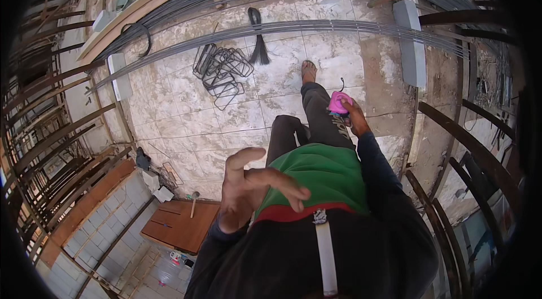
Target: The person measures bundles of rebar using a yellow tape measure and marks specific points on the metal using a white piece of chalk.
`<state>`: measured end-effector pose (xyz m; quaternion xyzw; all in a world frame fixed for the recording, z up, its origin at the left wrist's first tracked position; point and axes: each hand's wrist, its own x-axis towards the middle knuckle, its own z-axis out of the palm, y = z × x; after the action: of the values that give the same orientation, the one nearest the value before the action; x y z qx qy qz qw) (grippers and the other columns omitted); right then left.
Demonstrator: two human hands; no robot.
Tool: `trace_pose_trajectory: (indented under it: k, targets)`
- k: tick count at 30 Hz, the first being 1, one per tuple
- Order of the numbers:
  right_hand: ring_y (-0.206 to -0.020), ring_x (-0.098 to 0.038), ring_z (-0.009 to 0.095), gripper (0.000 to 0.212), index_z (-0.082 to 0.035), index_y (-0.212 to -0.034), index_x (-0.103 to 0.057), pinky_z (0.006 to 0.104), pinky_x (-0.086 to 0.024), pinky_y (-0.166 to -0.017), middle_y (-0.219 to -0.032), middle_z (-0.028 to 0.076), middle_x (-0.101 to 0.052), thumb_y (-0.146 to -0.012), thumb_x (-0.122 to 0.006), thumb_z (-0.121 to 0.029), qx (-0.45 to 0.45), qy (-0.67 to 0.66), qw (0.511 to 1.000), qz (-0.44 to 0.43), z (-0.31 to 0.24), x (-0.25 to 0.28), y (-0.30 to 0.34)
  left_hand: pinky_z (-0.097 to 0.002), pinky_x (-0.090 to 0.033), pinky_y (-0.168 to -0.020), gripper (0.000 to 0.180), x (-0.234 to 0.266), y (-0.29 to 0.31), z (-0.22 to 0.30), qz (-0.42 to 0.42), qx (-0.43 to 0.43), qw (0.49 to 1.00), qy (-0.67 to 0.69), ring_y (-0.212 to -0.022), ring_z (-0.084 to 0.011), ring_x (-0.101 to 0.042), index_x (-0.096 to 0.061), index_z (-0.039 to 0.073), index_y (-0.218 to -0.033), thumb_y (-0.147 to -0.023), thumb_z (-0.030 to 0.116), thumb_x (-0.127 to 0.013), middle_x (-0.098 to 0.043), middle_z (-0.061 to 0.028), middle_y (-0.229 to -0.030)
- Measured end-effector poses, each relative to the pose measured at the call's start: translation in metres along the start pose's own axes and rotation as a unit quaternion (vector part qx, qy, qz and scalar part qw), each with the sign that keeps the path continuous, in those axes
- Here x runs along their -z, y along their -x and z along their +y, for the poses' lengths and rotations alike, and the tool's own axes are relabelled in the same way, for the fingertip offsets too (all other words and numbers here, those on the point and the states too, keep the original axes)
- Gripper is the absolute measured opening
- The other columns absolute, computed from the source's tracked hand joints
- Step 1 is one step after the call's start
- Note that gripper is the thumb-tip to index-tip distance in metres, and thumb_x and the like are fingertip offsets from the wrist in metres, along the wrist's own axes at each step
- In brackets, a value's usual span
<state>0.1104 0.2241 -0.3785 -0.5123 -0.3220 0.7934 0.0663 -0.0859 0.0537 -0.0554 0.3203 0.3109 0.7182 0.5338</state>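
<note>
I look straight down at a person mid-stride on a tiled floor (186,124). The left hand (251,186) is raised in front of the chest at about seven o'clock of the picture's centre, fingers spread and curled, holding nothing and touching nothing. The right hand (351,115) hangs by the thigh at about three o'clock, its fingers closed around a pink tool (337,102) with a thin dark hook rising from its top; I cannot tell what kind of tool it is, only that it sits in the fist, just beside the trouser leg.

Ahead, at twelve o'clock from the leading foot (308,71), a bundle of long steel rods (316,27) crosses the floor from left to right. At eleven o'clock lies a pile of bent wire stirrups (221,72), and beside it a black bunch of tie wire (258,45). A wooden board (179,224) with a hammer (193,203) on it sits at seven o'clock, well apart from both hands.

My worry is the footing: the foot looks lightly shod and the rods lie right across the path, so I judge a careless step could catch on them or roll. The tool's hook is near the leg and could snag the trousers as the arm swings.
</note>
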Motion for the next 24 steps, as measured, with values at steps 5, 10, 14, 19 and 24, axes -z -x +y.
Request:
trace_pose_trajectory:
  k: [5,10,14,19,24]
  targets:
    - [-0.047,-0.036,0.004,0.038,-0.012,-0.127,-0.056,0.0210,-0.024,-0.039,-0.081,-0.003,-0.055,-0.097,-0.067,-0.034,-0.007,-0.018,1.000,0.010,-0.051,0.002,-0.010,-0.0475,-0.055,-0.080,0.057,0.188,0.056,-0.102,0.063,0.533,0.536,-0.652,-0.094,-0.0365,-0.071,-0.059,-0.001,-0.122,-0.102,0.052,-0.051,-0.070,-0.0224,-0.106]
    - [-0.047,-0.037,0.003,0.036,-0.013,-0.127,-0.054,0.0209,-0.025,-0.039,-0.082,-0.002,-0.057,-0.097,-0.068,-0.027,0.007,-0.068,0.997,0.033,-0.058,-0.040,-0.031,-0.0526,-0.053,-0.074,0.053,0.259,0.147,-0.104,0.029,0.536,0.624,-0.568,-0.081,-0.0463,-0.067,-0.069,0.000,-0.088,-0.102,0.047,-0.050,-0.068,-0.0289,-0.084]
    - [-0.048,-0.035,0.004,0.043,-0.008,-0.128,-0.053,0.0218,-0.024,-0.040,-0.089,0.001,-0.060,-0.094,-0.071,-0.025,0.039,-0.155,0.985,0.061,-0.048,-0.081,-0.039,-0.0513,-0.053,-0.072,0.045,0.302,0.119,-0.047,-0.062,0.460,0.671,-0.578,-0.080,-0.0462,-0.066,-0.068,0.000,-0.087,-0.103,0.038,-0.051,-0.067,-0.0284,-0.084]
    - [-0.047,-0.037,0.005,0.045,-0.009,-0.132,-0.050,0.0210,-0.027,-0.039,-0.092,0.004,-0.064,-0.094,-0.071,-0.023,0.001,-0.182,0.982,0.050,-0.027,-0.115,-0.033,-0.0520,-0.054,-0.070,0.040,0.289,0.061,0.014,-0.111,0.496,0.646,-0.569,-0.075,-0.0434,-0.067,-0.069,0.004,-0.088,-0.101,0.040,-0.055,-0.068,-0.0248,-0.077]
    - [-0.044,-0.035,0.004,0.053,-0.007,-0.134,-0.049,0.0224,-0.026,-0.039,-0.087,0.004,-0.062,-0.092,-0.074,-0.026,-0.065,-0.144,0.986,0.052,-0.035,-0.140,-0.054,-0.0510,-0.053,-0.065,0.029,0.284,-0.004,0.007,-0.169,0.412,0.637,-0.629,-0.070,-0.0418,-0.067,-0.063,0.007,-0.088,-0.096,0.035,-0.064,-0.065,-0.0194,-0.070]
